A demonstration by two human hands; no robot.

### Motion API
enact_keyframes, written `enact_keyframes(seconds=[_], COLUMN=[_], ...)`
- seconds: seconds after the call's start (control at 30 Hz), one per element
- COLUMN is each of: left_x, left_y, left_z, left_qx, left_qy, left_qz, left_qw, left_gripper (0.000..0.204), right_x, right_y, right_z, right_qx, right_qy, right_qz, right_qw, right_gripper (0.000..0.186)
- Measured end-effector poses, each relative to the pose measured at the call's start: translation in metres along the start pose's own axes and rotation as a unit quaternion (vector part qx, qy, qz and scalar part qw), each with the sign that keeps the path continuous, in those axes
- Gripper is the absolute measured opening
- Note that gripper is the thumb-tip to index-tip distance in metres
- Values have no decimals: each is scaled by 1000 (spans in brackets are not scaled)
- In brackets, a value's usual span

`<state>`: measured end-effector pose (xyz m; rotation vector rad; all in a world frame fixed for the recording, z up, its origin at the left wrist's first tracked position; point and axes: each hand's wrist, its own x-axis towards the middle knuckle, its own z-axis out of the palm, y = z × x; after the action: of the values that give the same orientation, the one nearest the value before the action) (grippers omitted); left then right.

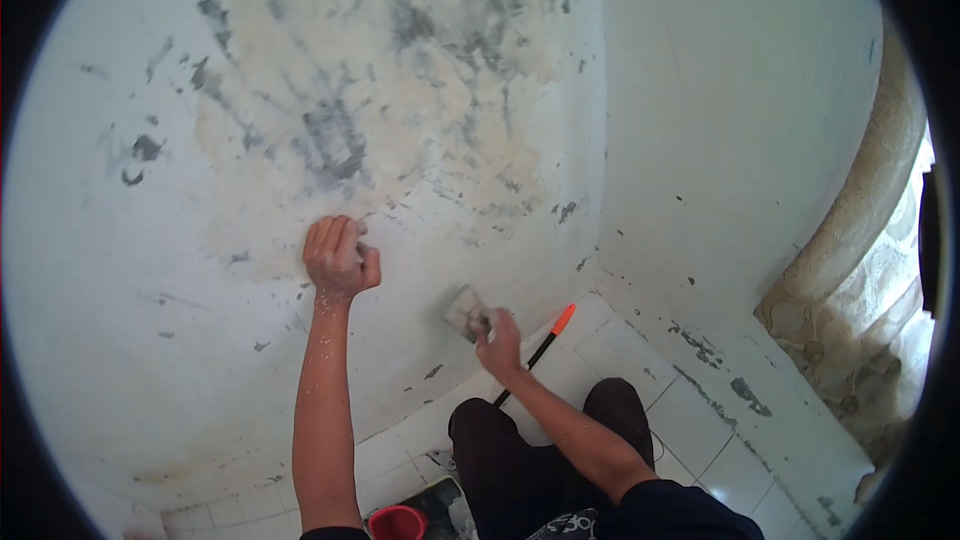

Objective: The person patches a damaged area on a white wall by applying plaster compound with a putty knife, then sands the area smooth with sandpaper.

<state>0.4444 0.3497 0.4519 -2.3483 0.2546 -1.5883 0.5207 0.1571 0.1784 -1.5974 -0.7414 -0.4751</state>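
Observation:
In front of me is a pale wall (420, 280) with a big cream patch of filler (270, 60) and grey scuffed spots. My left hand (340, 258) is against the wall at the lower edge of that patch, its fingers curled in; whether anything is inside them is hidden. White dust covers its knuckles and wrist. Lower and to the right, my right hand (500, 342) grips a putty knife (464, 310). Its wide blade, smeared with pale paste, is at or close to the wall; contact is hard to judge.
A black stick with an orange end (565, 318) slants up beside my right hand. Near my knees lie a red bowl (397, 523) and a dark tray (438, 505) on white floor tiles (690, 420). A side wall (720, 120) meets the corner; a lace curtain (850, 340) hangs right.

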Motion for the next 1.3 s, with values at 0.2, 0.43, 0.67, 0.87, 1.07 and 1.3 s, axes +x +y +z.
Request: enact_keyframes(seconds=[0.2,0.43,0.67,0.87,1.07,1.3], left_x=[10,11,21,4,-7,10], left_y=[10,12,39,96,155,216], left_z=[2,-2,-18,-61,-121,-212], left_qx=[9,50,64,21,-98,-261], left_qy=[11,-18,-51,-101,-340,-450], left_qz=[-8,-7,-61,-161,-347,-486], left_qw=[1000,999,995,982,869,702], left_gripper=[16,16,18,13,11,58], right_x=[104,130,121,121,123,94], right_y=[-59,-114,-134,-133,-154,-193], right_z=[-89,-169,-200,-192,-170,-132], right_qx=[176,305,317,369,477,668], right_qy=[17,-50,-63,-104,-176,-257], right_qz=[95,117,159,187,237,292], right_qw=[980,944,933,904,828,635], right_gripper=[23,31,26,33,26,29])
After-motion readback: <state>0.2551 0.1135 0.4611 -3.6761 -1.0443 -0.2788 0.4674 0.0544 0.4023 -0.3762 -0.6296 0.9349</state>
